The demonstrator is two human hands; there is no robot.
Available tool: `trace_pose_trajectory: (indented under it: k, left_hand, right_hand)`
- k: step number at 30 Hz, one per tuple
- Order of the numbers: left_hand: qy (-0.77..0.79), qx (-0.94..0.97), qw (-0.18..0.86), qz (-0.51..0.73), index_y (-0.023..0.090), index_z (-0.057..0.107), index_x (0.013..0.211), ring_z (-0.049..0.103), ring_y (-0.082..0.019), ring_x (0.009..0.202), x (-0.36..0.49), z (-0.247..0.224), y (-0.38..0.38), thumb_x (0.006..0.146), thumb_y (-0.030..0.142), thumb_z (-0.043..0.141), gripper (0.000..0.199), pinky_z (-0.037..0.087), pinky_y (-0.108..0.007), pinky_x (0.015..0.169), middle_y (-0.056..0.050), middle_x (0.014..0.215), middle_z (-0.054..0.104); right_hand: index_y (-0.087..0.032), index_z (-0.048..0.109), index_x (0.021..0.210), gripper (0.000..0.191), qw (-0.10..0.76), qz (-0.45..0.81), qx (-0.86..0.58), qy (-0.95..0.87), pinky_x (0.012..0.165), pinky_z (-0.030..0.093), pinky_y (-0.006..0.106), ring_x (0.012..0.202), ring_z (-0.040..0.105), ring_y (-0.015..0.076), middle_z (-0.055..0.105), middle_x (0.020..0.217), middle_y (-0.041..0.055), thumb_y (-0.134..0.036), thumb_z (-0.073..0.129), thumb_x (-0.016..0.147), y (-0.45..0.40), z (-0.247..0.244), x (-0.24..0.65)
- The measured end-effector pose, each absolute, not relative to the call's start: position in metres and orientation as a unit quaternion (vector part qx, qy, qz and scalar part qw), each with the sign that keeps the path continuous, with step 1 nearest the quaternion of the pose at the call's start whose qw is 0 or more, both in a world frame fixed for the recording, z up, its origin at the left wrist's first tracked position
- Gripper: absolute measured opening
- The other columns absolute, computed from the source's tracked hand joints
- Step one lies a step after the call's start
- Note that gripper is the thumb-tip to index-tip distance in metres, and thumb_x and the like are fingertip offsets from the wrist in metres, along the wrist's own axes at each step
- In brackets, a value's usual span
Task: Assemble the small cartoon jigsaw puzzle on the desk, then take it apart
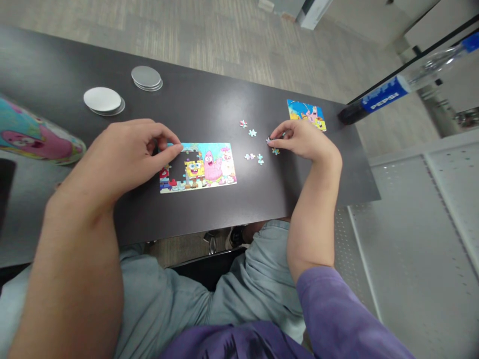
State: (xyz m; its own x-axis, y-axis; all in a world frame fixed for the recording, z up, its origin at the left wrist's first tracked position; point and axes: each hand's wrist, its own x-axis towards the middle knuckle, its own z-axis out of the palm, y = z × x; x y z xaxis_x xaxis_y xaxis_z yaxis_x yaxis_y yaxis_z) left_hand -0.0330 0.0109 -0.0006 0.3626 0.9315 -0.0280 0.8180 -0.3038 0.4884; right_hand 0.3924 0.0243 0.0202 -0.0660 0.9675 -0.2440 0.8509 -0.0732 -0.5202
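Note:
A partly assembled cartoon jigsaw puzzle (219, 169) lies on the dark table, with a gap in its left half that shows the tabletop. My left hand (129, 154) reaches over its upper left corner, thumb and forefinger pressed together at the top edge; whatever is between them is hidden. To the right, my right hand (305, 139) pinches a small puzzle piece (268, 141) just above the table. Another loose piece (276, 151) lies right under those fingers. Several more, among them a bluish piece (252, 133) and a pinkish piece (249, 156), lie between the puzzle and my right hand.
A cartoon picture card (307, 113) lies beyond my right hand, near a Pepsi bottle (385, 97) at the table's right end. Stacked round discs (145, 76) and white-topped discs (102, 99) sit at the back left. A printed cylinder (37, 134) is at far left.

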Motion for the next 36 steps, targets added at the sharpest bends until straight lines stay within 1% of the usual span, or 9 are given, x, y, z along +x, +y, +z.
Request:
trace_pose_trajectory:
  k: [6, 10, 14, 17, 20, 22, 25, 30, 36]
  left_hand:
    - [0.539, 0.796, 0.245, 0.126, 0.028, 0.085, 0.122, 0.071, -0.028, 0.097, -0.035, 0.005, 0.008, 0.12, 0.051, 0.067, 0.03, 0.05, -0.043, 0.092, -0.003, 0.106, 0.078]
    - [0.539, 0.794, 0.248, 0.131, 0.027, 0.086, 0.12, 0.072, -0.029, 0.099, -0.037, 0.005, 0.009, 0.117, 0.046, 0.069, 0.026, 0.05, -0.045, 0.093, -0.004, 0.106, 0.077]
    - [0.541, 0.79, 0.253, 0.137, 0.028, 0.086, 0.119, 0.071, -0.028, 0.096, -0.036, 0.006, 0.009, 0.12, 0.046, 0.07, 0.024, 0.049, -0.044, 0.092, -0.003, 0.102, 0.076]
    - [0.539, 0.792, 0.252, 0.133, 0.026, 0.087, 0.12, 0.067, -0.027, 0.093, -0.034, 0.009, 0.007, 0.119, 0.04, 0.072, 0.021, 0.048, -0.044, 0.092, -0.003, 0.1, 0.074]
    - [0.541, 0.794, 0.247, 0.125, 0.02, 0.089, 0.125, 0.067, -0.025, 0.096, -0.033, 0.01, 0.006, 0.122, 0.036, 0.066, 0.029, 0.049, -0.042, 0.092, -0.005, 0.107, 0.076]
    - [0.542, 0.794, 0.243, 0.127, 0.019, 0.09, 0.126, 0.07, -0.025, 0.1, -0.034, 0.009, 0.005, 0.122, 0.038, 0.064, 0.032, 0.049, -0.041, 0.092, -0.005, 0.11, 0.08]
    - [0.538, 0.794, 0.244, 0.142, 0.02, 0.091, 0.125, 0.073, -0.027, 0.103, -0.035, 0.008, 0.006, 0.118, 0.041, 0.068, 0.032, 0.051, -0.041, 0.094, -0.005, 0.113, 0.083]
    - [0.536, 0.799, 0.24, 0.13, 0.016, 0.093, 0.132, 0.074, -0.024, 0.102, -0.036, 0.009, 0.007, 0.121, 0.044, 0.065, 0.041, 0.055, -0.038, 0.095, -0.007, 0.116, 0.085]
    - [0.528, 0.799, 0.232, 0.167, 0.026, 0.094, 0.118, 0.08, -0.029, 0.099, -0.038, -0.001, 0.012, 0.113, 0.052, 0.069, 0.036, 0.059, -0.04, 0.091, -0.007, 0.109, 0.09]
  right_hand:
    - [-0.038, 0.076, 0.092, 0.05, 0.162, 0.358, -0.638, -0.662, 0.093, 0.058, 0.054, 0.094, 0.067, 0.0304, 0.079, 0.085, 0.0026, -0.061, 0.119, 0.08, 0.03, 0.011, 0.397]
    - [-0.036, 0.082, 0.096, 0.041, 0.171, 0.333, -0.632, -0.678, 0.089, 0.061, 0.053, 0.09, 0.069, 0.0314, 0.078, 0.084, 0.0021, -0.056, 0.116, 0.086, 0.024, 0.015, 0.388]
    - [-0.033, 0.09, 0.095, 0.036, 0.14, 0.328, -0.59, -0.724, 0.086, 0.061, 0.048, 0.091, 0.074, 0.0302, 0.087, 0.099, 0.0044, -0.052, 0.117, 0.084, 0.019, 0.021, 0.367]
    - [-0.032, 0.09, 0.087, 0.031, 0.123, 0.321, -0.571, -0.746, 0.082, 0.06, 0.043, 0.085, 0.075, 0.0262, 0.088, 0.1, 0.0022, -0.042, 0.12, 0.081, 0.019, 0.021, 0.353]
    - [-0.032, 0.09, 0.081, 0.026, 0.116, 0.32, -0.567, -0.75, 0.082, 0.058, 0.041, 0.082, 0.075, 0.0244, 0.086, 0.093, 0.0006, -0.023, 0.114, 0.085, 0.019, 0.02, 0.344]
    - [-0.032, 0.089, 0.081, 0.026, 0.116, 0.322, -0.57, -0.747, 0.08, 0.058, 0.04, 0.081, 0.076, 0.025, 0.084, 0.088, -0.0003, -0.018, 0.112, 0.084, 0.018, 0.021, 0.341]
    - [-0.032, 0.087, 0.082, 0.027, 0.109, 0.335, -0.573, -0.74, 0.075, 0.057, 0.041, 0.078, 0.077, 0.0263, 0.081, 0.08, -0.0012, -0.025, 0.112, 0.085, 0.016, 0.022, 0.337]
    - [-0.034, 0.085, 0.088, 0.031, 0.12, 0.347, -0.567, -0.738, 0.075, 0.06, 0.042, 0.075, 0.075, 0.0255, 0.079, 0.077, -0.0028, -0.04, 0.115, 0.086, 0.016, 0.02, 0.332]
    - [-0.035, 0.085, 0.083, 0.029, 0.115, 0.323, -0.562, -0.753, 0.07, 0.058, 0.042, 0.069, 0.072, 0.0259, 0.076, 0.071, -0.002, -0.04, 0.114, 0.085, 0.018, 0.017, 0.331]
